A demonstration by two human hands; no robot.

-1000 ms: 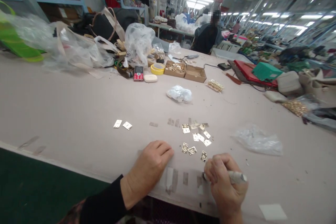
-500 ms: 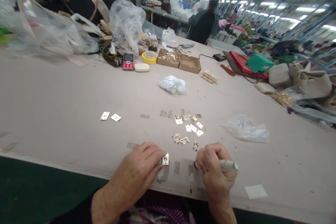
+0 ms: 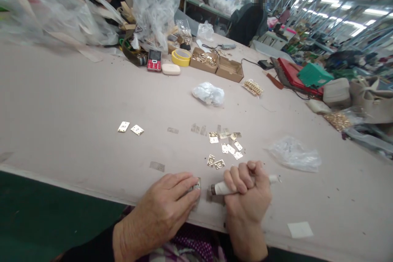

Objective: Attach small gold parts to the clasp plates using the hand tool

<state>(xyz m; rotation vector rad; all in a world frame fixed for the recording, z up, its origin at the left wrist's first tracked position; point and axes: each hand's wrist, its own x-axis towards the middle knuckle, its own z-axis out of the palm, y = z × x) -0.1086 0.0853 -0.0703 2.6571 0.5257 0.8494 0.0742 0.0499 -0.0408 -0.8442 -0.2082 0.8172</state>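
My left hand [image 3: 170,198] rests at the front of the table. Its fingers hold a small metal plate [image 3: 199,182] against the surface, mostly covered by the fingertips. My right hand [image 3: 247,184] is closed round a white, tape-wrapped rod [image 3: 223,188], held nearly level. The rod's dark end points left, a short gap from the plate. Beyond the hands lie two gold metal plates with curved cut-outs [image 3: 215,162] and a loose cluster of shiny plates [image 3: 229,148]. Two more marked plates [image 3: 130,128] lie apart, further left.
A crumpled clear bag [image 3: 293,153] lies right; a white plastic bundle [image 3: 208,93] sits mid-table. Further back are a red phone [image 3: 154,60], yellow tape [image 3: 181,57] and cardboard boxes [image 3: 230,69]. A paper piece [image 3: 300,229] is near the front edge. A person [image 3: 249,16] is in the background.
My right hand has turned and brought the rod left, its dark end closer to the plate. My left fingers now cover more of the plate. The view has shifted slightly.
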